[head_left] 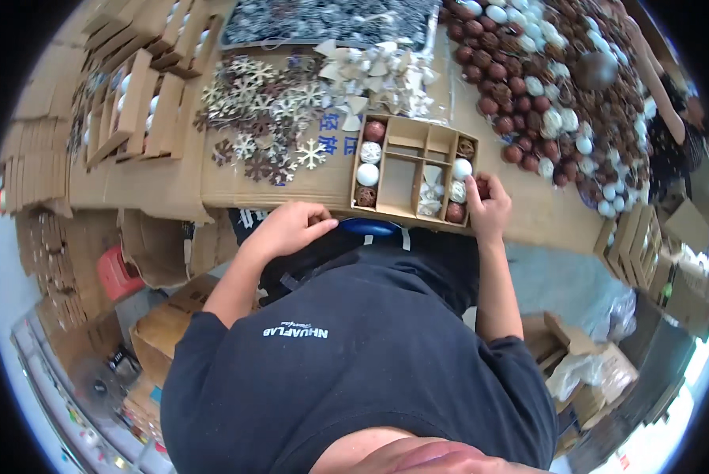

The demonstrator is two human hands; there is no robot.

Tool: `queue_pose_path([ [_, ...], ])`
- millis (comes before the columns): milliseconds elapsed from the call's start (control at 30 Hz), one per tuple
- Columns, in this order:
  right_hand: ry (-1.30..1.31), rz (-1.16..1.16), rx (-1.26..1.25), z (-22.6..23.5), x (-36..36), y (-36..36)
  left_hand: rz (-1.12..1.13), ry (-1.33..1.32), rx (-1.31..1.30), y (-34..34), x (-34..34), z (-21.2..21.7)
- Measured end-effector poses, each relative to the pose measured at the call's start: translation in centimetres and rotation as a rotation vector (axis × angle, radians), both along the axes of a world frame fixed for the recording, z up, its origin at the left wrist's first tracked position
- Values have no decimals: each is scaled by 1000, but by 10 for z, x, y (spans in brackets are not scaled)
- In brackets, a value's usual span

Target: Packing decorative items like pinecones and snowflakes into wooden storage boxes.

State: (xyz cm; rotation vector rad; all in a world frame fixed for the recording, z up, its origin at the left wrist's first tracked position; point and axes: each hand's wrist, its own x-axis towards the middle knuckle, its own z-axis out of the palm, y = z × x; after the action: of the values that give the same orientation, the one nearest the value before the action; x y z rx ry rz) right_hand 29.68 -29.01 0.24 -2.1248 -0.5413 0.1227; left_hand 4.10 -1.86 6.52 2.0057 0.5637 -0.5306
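1. head view: from where i stand, an open, shallow brown cardboard box with cardboard dividers (410,216) sits on the cardboard-covered table (536,219), near the front edge, just ahead of the person in a dark short-sleeved shirt (386,363).
2. down the box's left column, back to front, run a red-brown ball (374,131), a white woven ball (371,152), a smooth white ball (367,174) and a brown woven ball (366,196).
3. its right column has a brown twig ball (466,148), another smooth white ball (462,168), another white woven ball (458,190) and, in front, another red-brown ball (455,212).
4. white flared ornaments (430,194) fill a front compartment beside that column.
5. the left hand (295,227) rests at the table's edge, left of the box, fingers loosely curled and thumb apart from them; i see nothing in its grip.
6. the right hand (489,205) is at the box's right wall, fingers bent, thumb toward the balls; something dark red shows by the fingers, but i cannot tell whether it is gripped.
7. behind the box lie wooden snowflakes (264,99) and a pile of white ornaments (382,75); to the right spreads a heap of red-brown, white and brown balls (528,103).
8. filled cardboard boxes (141,103) stand tilted at the left.
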Motion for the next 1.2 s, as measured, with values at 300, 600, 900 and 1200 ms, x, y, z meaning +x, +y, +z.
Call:
queue_pose_path([
  [300,-93,-9,100,-10,-3,-1,280,-426,918,59,28,10],
  [600,-114,-47,136,-10,-4,5,415,-470,765,69,57,-15],
  [900,-140,-64,94,-5,-3,0,950,-1001,-559,120,73,16],
  [1200,-161,-84,124,-3,-6,5,882,-918,-1473,114,73,24],
])
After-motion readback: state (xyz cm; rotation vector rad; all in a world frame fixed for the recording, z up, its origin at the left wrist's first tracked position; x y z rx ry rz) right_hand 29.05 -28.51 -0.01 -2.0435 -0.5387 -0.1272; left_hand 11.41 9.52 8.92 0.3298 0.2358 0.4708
